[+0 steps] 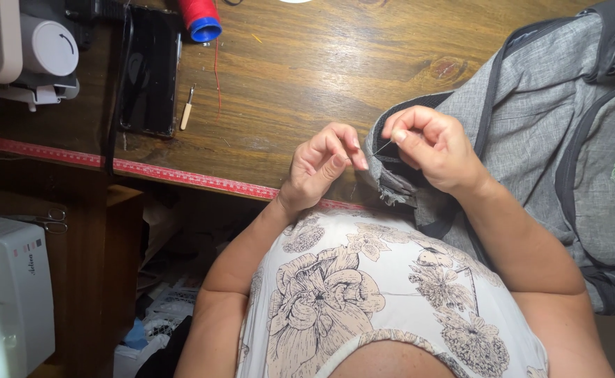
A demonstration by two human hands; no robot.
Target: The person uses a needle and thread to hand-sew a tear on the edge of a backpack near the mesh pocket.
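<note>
On the wooden table (307, 77), needle (383, 147) pinched in right hand (437, 148).

A dark wooden tabletop (307, 77) is being lit warmly; cluttered floor (160, 308) is being shadowed below its front edge.

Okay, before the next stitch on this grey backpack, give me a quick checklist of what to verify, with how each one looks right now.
1. Thin metal needle pinched in right hand: ok.
2. Left hand pinching at the needle's tip: ok.
3. Grey fabric backpack resting on brown wooden table: ok.
4. Thread through the needle's eye: cannot tell, too fine.
5. Red thread spool with blue end lying on the table: ok.
6. Small wooden-handled seam ripper apart from both hands: ok.
</note>
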